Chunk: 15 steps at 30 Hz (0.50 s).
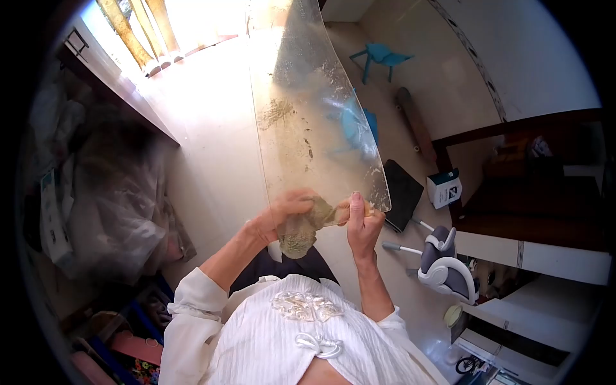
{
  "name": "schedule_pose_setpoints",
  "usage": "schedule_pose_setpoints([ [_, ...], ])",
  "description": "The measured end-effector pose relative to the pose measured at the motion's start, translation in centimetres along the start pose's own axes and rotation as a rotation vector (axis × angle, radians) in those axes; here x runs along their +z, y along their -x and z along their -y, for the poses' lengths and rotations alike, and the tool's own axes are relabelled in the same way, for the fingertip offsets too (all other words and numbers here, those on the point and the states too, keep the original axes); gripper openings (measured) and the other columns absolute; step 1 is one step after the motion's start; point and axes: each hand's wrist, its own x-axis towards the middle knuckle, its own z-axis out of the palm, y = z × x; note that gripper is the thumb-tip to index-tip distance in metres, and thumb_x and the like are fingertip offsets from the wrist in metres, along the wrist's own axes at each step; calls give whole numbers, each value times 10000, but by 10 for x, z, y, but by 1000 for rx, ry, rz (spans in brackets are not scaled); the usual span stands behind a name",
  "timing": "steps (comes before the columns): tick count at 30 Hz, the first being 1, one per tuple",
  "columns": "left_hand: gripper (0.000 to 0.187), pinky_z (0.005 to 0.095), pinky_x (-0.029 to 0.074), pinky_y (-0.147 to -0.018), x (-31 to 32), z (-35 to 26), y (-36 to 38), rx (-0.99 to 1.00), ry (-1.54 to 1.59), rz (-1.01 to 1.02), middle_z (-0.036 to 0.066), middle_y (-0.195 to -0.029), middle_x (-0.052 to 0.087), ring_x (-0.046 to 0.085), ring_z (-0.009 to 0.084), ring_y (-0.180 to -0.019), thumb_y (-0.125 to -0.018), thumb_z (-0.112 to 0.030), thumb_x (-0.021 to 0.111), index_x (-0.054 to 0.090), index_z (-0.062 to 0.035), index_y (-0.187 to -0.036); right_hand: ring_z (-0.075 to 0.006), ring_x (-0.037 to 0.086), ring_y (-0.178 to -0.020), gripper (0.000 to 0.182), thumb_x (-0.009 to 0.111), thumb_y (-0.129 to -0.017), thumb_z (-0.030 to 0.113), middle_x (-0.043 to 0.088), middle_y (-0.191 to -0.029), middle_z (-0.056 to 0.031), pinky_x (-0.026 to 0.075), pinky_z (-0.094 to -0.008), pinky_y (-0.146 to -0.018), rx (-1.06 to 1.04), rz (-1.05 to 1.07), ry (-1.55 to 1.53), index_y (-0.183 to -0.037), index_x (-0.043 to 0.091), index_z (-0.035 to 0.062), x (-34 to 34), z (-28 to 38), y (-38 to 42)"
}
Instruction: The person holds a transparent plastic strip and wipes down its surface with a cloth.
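A long clear sheet [308,144] stretches away from my body, its surface smeared with dull green residue. My right hand [364,224] grips the sheet's near right corner, the thumb lying on top. At the near left edge, my left hand [274,217] curls round a soft, lumpy green-brown mass [298,236], which looks like dough or a wet cloth. This mass hangs over the near edge of the sheet. The left fingers show hazily through the clear material and are partly hidden by the lump.
Plastic-wrapped goods [115,186] are piled on the left. Blue chairs [383,54], a skateboard [416,122], a black flat case [401,192] and a white box [444,188] stand or lie to the right. A grey-and-white padded item [443,266] lies near my right arm. Bright light enters from the upper left.
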Motion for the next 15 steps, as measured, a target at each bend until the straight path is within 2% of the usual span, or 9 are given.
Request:
schedule_pose_setpoints([
  [2,406,420,520,-894,-5,-13,14,75,285,-180,175,-1132,621,636,269,-1001,-889,-246,606,540,21,-1188,-67,511,-502,380,438,-998,214,696,-723,-68,397,-230,-481,-88,-25,47,-860,700,-24,2,10,-6],
  [3,454,395,530,-874,-8,-22,16,97,349,-230,176,-1157,609,637,249,-986,-920,-314,550,514,10,-1236,-67,511,-502,380,438,-998,214,696,-723,-68,397,-230,-481,-94,-23,43,-860,700,-24,4,8,-7],
  [5,579,359,544,-836,5,-48,22,145,409,-267,176,-1201,591,636,212,-962,-969,-460,411,460,-7,-1326,-92,601,-595,347,440,-997,214,715,-908,-133,463,-219,-538,-84,-71,-158,-1035,684,-30,13,6,-8],
  [8,544,331,552,-802,1,-42,25,159,156,-200,146,-1158,616,632,177,-954,-953,-403,492,462,-11,-1328,-121,643,-673,337,459,-992,222,700,-972,-156,501,-222,-593,34,-75,-377,-1119,634,-36,24,16,-7],
  [9,478,290,556,-753,5,-41,25,143,-52,-154,109,-1107,638,627,138,-936,-920,-314,589,513,-12,-1282,-121,643,-673,337,459,-992,222,700,-972,-156,501,-222,-593,28,-64,-379,-1119,634,-36,29,18,-7],
  [10,399,269,554,-723,12,-36,25,125,-93,-170,81,-1044,653,632,121,-885,-883,-228,655,572,-19,-1213,-129,645,-665,329,467,-987,209,700,-973,-158,509,-232,-583,77,-45,-487,-1145,618,-37,33,19,-8],
  [12,306,265,551,-711,14,-28,27,140,0,-159,69,-973,661,634,116,-814,-894,-212,646,614,-25,-1134,-138,647,-656,326,476,-982,196,700,-975,-160,518,-242,-574,123,-23,-595,-1171,602,-39,36,14,-11],
  [14,280,267,549,-701,12,-25,30,141,-45,-196,60,-948,659,631,112,-793,-899,-209,641,619,-26,-1111,-176,657,-818,392,433,-996,245,670,-1087,-168,527,-287,-715,206,169,-741,-1251,546,-30,32,-1,-17],
  [15,255,269,548,-691,11,-23,32,139,-84,-236,50,-924,657,628,108,-772,-905,-205,635,624,-28,-1088,-176,657,-818,392,433,-996,245,670,-1087,-168,527,-287,-715,203,175,-741,-1251,546,-30,35,-1,-19],
])
